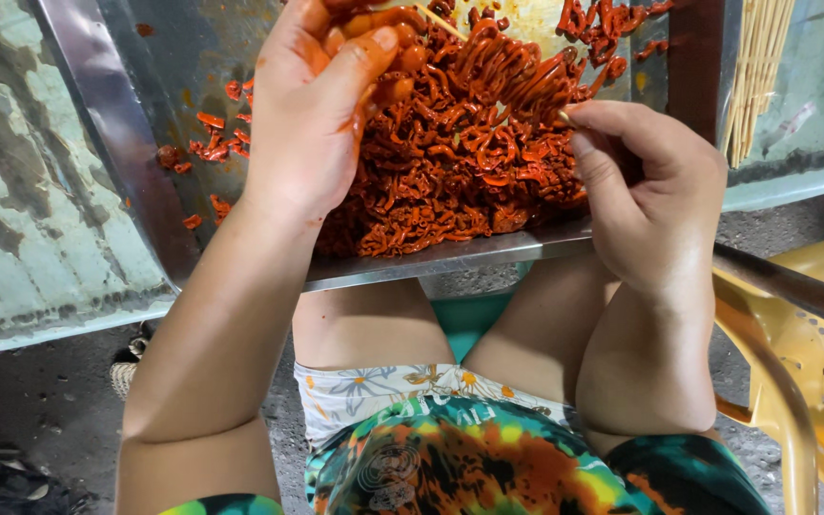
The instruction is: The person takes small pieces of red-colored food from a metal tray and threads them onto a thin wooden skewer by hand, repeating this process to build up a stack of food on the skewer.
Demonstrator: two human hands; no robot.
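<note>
A thin bamboo skewer (pixel 488 59) runs slantwise over a metal tray (pixel 126 143), its long axis going from the lower right up to the upper left. Its lower end sits at the right hand (pixel 655 191), whose thumb and fingers are pinched together on it; its upper tip shows pale near the left hand (pixel 321 105). The left hand's fingers are curled and clamped on a few sauce-coated strips right at the skewer's upper part. One skewer is in hand.

The tray rests on a pale green table (pixel 30 219) and holds one large heap of red marinated meat strips (pixel 450 162), with several loose bits scattered on its bare left side. A bundle of spare skewers (pixel 755 67), too many to count, lies at the upper right. One yellow plastic chair (pixel 813 372) stands at the right.
</note>
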